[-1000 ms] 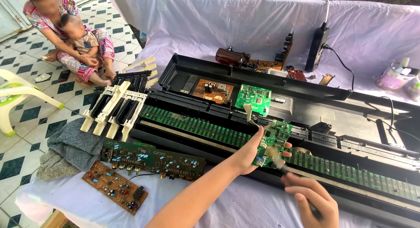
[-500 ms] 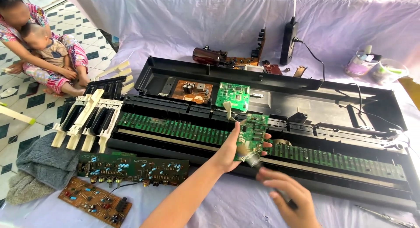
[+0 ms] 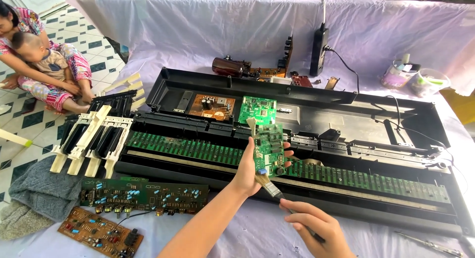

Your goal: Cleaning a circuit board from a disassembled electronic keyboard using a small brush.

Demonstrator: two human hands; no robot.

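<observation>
The left hand's grip (image 3: 250, 171) was closed on a small green circuit board (image 3: 268, 148), fingers wrapped round its right edge and thumb behind, holding it upright just below the centre of the frame. The right hand's grip (image 3: 314, 228) was closed on the handle of a small brush (image 3: 269, 185), whose pale bristles touched the bottom edge of the board. The board's long axis ran nearly straight up the picture, tipped a little left at the top. The brush lay on a slant, rising from the right hand at the lower middle up and left to the board. So the board sat up and to the left of the right hand, while the left hand was already on it.

Behind the board lay an opened black keyboard case (image 3: 346, 97) stretching across the frame, with a long green strip of contacts (image 3: 188, 148) and a second green board (image 3: 258, 109) inside. At the left stood a set of loose white keys (image 3: 91, 139), and lower left two more circuit boards (image 3: 143, 194) on the cloth-covered bench (image 3: 237, 233).

Compared with half a second earlier, the board was held in much the same pose, and the brush tip was at its lower edge as before. The view had shifted slightly, and the right hand sat a little lower.
</observation>
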